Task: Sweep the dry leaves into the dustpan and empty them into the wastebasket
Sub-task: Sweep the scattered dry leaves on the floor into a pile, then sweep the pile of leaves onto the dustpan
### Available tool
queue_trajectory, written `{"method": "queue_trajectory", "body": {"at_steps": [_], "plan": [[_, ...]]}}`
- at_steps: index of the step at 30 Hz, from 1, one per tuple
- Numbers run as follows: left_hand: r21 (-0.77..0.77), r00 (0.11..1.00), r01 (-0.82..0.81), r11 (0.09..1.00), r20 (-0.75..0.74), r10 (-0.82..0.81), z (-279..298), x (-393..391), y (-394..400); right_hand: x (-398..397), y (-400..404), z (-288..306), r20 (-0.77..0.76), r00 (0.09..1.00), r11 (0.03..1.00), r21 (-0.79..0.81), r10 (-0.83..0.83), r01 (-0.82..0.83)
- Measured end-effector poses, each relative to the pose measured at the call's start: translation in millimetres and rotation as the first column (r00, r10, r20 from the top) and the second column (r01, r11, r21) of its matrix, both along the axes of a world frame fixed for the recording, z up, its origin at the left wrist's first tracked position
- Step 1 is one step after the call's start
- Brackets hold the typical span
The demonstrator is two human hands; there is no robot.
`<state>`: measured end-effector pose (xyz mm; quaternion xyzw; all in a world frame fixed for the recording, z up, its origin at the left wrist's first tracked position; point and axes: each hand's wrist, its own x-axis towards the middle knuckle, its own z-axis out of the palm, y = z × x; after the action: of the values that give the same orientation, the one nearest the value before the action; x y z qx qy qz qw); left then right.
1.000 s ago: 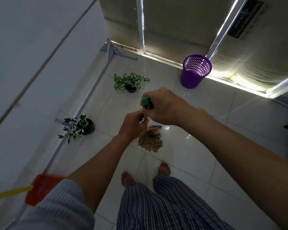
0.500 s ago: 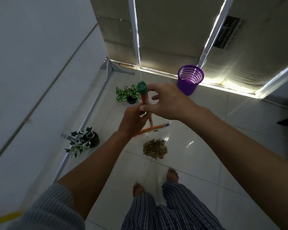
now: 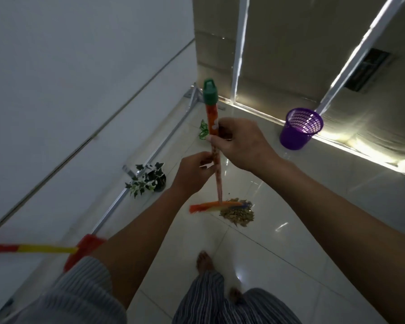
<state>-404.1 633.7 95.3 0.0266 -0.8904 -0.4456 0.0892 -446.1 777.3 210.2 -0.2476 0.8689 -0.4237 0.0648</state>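
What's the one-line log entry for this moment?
hands: both grip broom | head at leaves | dustpan aside | basket upright

The broom (image 3: 214, 146) has an orange handle with pale flecks, a dark green cap and an orange head with yellow and blue bristles. The leaves (image 3: 237, 212) are dull brown. The wastebasket (image 3: 299, 128) is purple mesh. The dustpan (image 3: 84, 250) is red, its handle red and yellow. The plant (image 3: 146, 178) has dark green, white-edged foliage in a black pot. The trousers (image 3: 225, 305) and sleeve (image 3: 80, 293) carry fine blue-grey stripes. The floor (image 3: 290, 253) is glossy white tile.
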Motion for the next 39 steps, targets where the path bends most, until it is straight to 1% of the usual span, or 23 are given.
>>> {"method": "queue_trajectory", "body": {"at_steps": [5, 8, 11, 14, 16, 18, 22, 25, 31, 34, 39], "plan": [[-0.049, 0.987, -0.15, 0.987, 0.047, 0.152, -3.9, 68.2, -13.3, 43.7, -22.2, -3.7, 0.02, 0.996, 0.996, -0.006, 0.089, -0.089], [-0.084, 0.97, -0.233, 0.969, 0.055, 0.238, -3.6, 110.9, -24.8, 75.1, -40.2, -4.7, 0.068, 0.989, 0.991, -0.024, 0.135, -0.133], [-0.128, 0.958, -0.281, 0.951, 0.028, 0.287, -1.3, 149.3, -41.6, 104.4, -68.1, -6.0, 0.121, 0.971, 0.974, 0.063, 0.208, -0.216], [-0.146, 0.939, -0.338, 0.93, 0.008, 0.343, -1.0, 186.4, -62.3, 132.5, -100.8, -16.4, 0.183, 0.955, 0.953, 0.153, 0.232, -0.261], [-0.127, 0.928, -0.372, 0.92, -0.013, 0.373, -4.7, 208.3, -84.1, 151.4, -121.8, -24.7, 0.206, 0.939, 0.936, 0.164, 0.275, -0.31], [-0.108, 0.92, -0.391, 0.914, -0.015, 0.392, -7.9, 229.6, -106.7, 169.8, -142.7, -30.6, 0.22, 0.92, 0.924, 0.137, 0.323, -0.357], [-0.122, 0.905, -0.425, 0.897, -0.021, 0.426, -11.7, 264.9, -152.1, 202.9, -189.8, -35.7, 0.192, 0.904, 0.907, 0.109, 0.382, -0.407], [-0.122, 0.908, -0.418, 0.9, -0.04, 0.416, -14.3, 283.8, -192.5, 224.9, -230.9, -37.4, 0.118, 0.9, 0.894, 0.119, 0.42, -0.432], [-0.164, 0.93, -0.365, 0.916, -0.021, 0.367, -10.0, 301.7, -260.9, 247.4, -291.8, -43.1, 0.051, 0.913, 0.903, 0.131, 0.406, -0.409], [-0.133, 0.925, -0.376, 0.917, -0.001, 0.379, -13.9, 301.8, -294.0, 246.5, -324.4, -47.7, 0.033, 0.915, 0.907, 0.123, 0.401, -0.402], [-0.069, 0.892, -0.448, 0.891, 0.037, 0.451, -18.0, 306.2, -341.7, 246.4, -381.6, -51.6, 0.009, 0.905, 0.897, 0.13, 0.425, -0.422]]}}
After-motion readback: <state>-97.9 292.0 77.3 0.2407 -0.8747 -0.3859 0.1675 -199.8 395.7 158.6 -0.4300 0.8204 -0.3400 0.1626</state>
